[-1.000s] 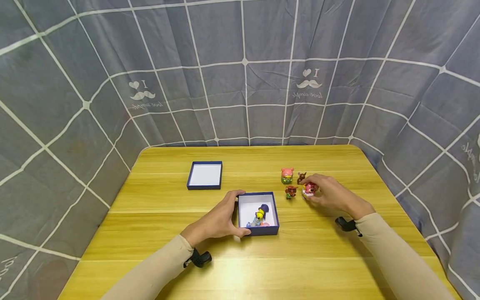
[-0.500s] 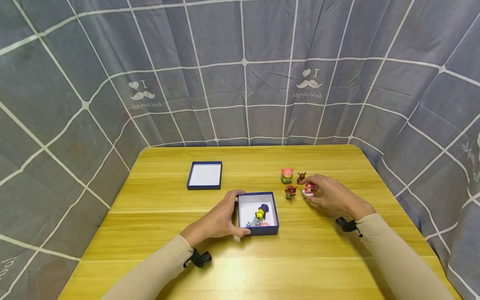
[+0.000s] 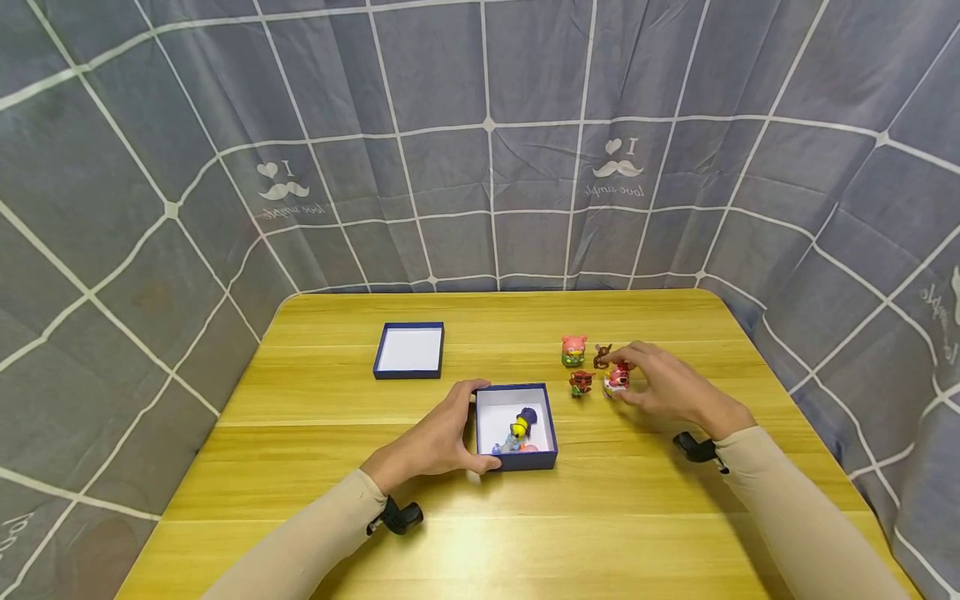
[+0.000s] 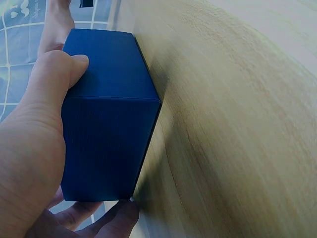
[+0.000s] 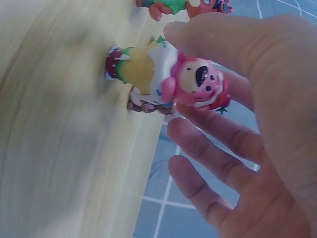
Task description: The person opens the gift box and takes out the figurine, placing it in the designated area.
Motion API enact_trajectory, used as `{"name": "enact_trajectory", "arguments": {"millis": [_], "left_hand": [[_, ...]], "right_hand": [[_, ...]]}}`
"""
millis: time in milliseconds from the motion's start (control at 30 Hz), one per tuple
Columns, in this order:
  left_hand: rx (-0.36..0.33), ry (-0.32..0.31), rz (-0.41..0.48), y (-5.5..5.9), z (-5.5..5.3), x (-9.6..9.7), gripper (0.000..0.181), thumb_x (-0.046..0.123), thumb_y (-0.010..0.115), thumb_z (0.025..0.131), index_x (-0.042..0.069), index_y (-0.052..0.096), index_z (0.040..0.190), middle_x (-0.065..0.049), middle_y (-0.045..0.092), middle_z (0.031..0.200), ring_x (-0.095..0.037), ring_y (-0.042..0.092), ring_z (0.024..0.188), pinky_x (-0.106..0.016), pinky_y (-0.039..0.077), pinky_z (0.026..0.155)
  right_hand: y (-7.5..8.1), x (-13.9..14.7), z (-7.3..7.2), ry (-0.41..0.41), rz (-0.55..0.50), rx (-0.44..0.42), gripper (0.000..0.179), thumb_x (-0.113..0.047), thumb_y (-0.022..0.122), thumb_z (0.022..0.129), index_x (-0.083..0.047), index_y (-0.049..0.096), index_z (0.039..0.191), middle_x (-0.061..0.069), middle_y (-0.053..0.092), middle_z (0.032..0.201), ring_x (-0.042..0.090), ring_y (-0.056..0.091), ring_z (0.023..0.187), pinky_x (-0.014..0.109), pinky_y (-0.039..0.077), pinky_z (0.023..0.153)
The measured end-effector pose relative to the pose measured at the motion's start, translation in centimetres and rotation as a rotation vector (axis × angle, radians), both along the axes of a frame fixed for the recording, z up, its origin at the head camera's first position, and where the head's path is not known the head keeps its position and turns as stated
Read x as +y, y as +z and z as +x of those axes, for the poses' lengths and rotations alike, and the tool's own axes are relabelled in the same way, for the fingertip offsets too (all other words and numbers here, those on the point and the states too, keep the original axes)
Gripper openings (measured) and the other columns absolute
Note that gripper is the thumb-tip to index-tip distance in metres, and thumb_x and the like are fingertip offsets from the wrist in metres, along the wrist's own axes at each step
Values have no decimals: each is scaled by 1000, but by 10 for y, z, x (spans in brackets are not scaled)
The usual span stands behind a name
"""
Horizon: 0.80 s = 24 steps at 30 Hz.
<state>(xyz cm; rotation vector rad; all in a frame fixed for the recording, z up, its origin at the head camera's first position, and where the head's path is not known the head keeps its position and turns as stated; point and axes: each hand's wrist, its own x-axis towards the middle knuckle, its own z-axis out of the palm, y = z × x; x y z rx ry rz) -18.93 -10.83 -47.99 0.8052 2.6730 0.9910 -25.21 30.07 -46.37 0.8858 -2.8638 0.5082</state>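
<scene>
My left hand [image 3: 442, 437] grips a small dark blue box [image 3: 556, 437] from its left side, thumb on the near wall and fingers at the far wall. Inside the white-lined box lie a yellow figurine with a dark purple hat [image 3: 522, 423], a pale blue-grey figurine [image 3: 510, 445] and something pink. My right hand [image 3: 663, 385] is around a pink bear figurine [image 5: 193, 82], which stands upright on the table in a white-and-yellow outfit. In the right wrist view, the thumb is on one side of it and loosely spread fingers are on the other.
Left of the pink bear stands a reddish-brown figurine with dark glasses [image 3: 581, 383]. Behind are a pink figurine in green [image 3: 573, 351] and a small brown one [image 3: 602, 356]. The blue lid [image 3: 408, 374] lies inside-up at back left. A grey checked curtain [image 3: 450, 183] surrounds the wooden table [image 3: 600, 533].
My right hand has shifted slightly upward in the head view, with its fingers looser around the pink bear figurine. The left hand and box stay put.
</scene>
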Motion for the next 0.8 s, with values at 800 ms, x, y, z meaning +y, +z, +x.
{"name": "enact_trajectory", "arguments": {"millis": [800], "left_hand": [[-12,-3,9,0,-1,-1,121,50,94,78,15,22,168,-14,38,164,-28,51,143,-48,42,124]], "right_hand": [[36,-23,17,72,37,187,52,-26,91,86,-10,72,132,10,72,128,33,70,115,56,59,97]]}}
